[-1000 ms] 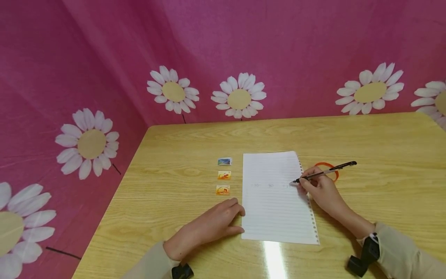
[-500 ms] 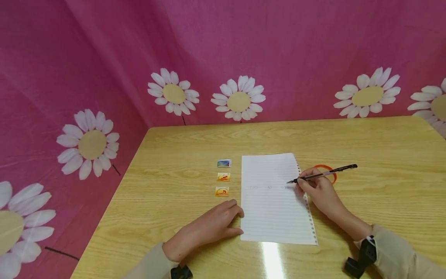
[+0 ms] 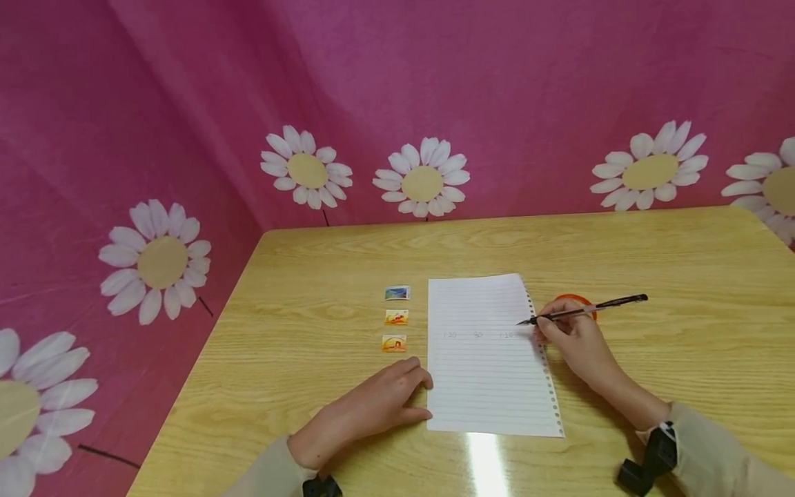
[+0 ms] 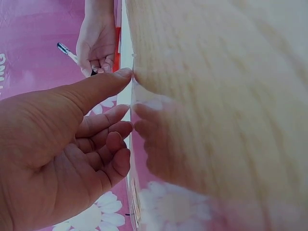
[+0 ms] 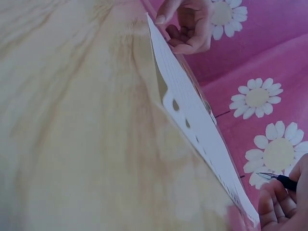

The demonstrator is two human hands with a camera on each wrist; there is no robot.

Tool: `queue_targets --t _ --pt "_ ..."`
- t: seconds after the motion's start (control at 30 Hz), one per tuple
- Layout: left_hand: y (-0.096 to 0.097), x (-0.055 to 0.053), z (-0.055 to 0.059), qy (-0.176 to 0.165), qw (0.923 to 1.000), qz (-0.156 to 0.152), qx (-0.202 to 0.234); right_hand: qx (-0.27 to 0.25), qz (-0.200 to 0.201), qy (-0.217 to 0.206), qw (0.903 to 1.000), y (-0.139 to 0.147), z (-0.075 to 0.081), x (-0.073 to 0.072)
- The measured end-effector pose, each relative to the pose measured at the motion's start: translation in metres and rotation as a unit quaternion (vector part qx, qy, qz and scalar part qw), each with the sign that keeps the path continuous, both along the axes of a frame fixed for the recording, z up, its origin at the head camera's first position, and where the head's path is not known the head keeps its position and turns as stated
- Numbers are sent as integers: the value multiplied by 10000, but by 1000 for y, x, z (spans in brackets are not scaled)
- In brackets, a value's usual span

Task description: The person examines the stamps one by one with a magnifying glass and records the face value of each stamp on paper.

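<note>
In the head view my right hand (image 3: 577,342) pinches a black-capped gel pen (image 3: 615,302), tip pointing left. Seen from the right wrist, the pen's tip (image 5: 264,175) is raised off the sheet. Under it lies a ruled white sheet of paper (image 3: 491,386) with punched holes along its right edge and a row of faint numbers (image 3: 478,335). My left hand (image 3: 385,397) rests at the sheet's left edge, its fingers loosely bent and thumb touching the border; nothing is in it in the left wrist view. Three small stamps lie left of the sheet: one blue (image 3: 397,293), two orange-yellow (image 3: 396,317).
An orange-red ring (image 3: 577,297) lies behind my right hand, partly covered by it. The wooden table (image 3: 298,297) reaches back to a pink cloth (image 3: 528,90) printed with white daisies. Black cameras (image 3: 649,459) are strapped to both wrists.
The pen tip has lifted away from the third number on the sheet, and the right hand has shifted slightly right. My left hand stays at the sheet's edge. The head view has shifted slightly.
</note>
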State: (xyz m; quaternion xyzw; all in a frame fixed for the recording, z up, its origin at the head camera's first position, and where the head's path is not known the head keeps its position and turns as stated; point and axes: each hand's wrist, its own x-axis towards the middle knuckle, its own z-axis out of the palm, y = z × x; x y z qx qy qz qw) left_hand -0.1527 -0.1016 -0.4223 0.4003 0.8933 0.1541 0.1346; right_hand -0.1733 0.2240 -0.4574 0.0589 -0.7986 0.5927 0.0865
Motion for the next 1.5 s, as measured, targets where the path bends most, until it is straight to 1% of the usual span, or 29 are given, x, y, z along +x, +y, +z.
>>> queue_targets --t 0.13,0.27,0.37,0.53,0.63,0.87,1.03,1.13,1.2,1.27,1.33,1.5 --pt "0 0 -1 20 10000 10 0 -231 1 51 9997 8 -1 2" --pt "-1 0 -1 -36 10000 45 0 -335 -35 -34 9994 15 -1 5" --pt "-1 0 -1 -75 9999 71 27 -148 -106 -12 9998 19 1 7" --pt "-2 0 -1 -172 9998 109 87 123 -184 139 9997 24 6 11" --pt "-2 0 -1 -205 9997 103 109 106 -252 107 9996 31 7 13" --pt "-1 0 0 -228 9996 91 108 157 -594 3 9981 50 4 17" --pt "0 0 1 -231 9996 82 146 -233 -628 84 9977 63 3 19" --pt "-1 1 0 -218 9996 83 158 -85 -758 107 9970 71 4 21" --pt "-1 1 0 -230 9995 94 168 181 -903 87 9957 76 5 22" --pt "-1 1 0 -252 9994 101 192 331 -1039 70 9940 81 6 23" --pt "0 1 0 -262 9994 110 213 333 -1113 32 9932 86 7 24" --pt "1 1 0 -242 9994 105 221 150 -1226 -60 9923 99 7 26"
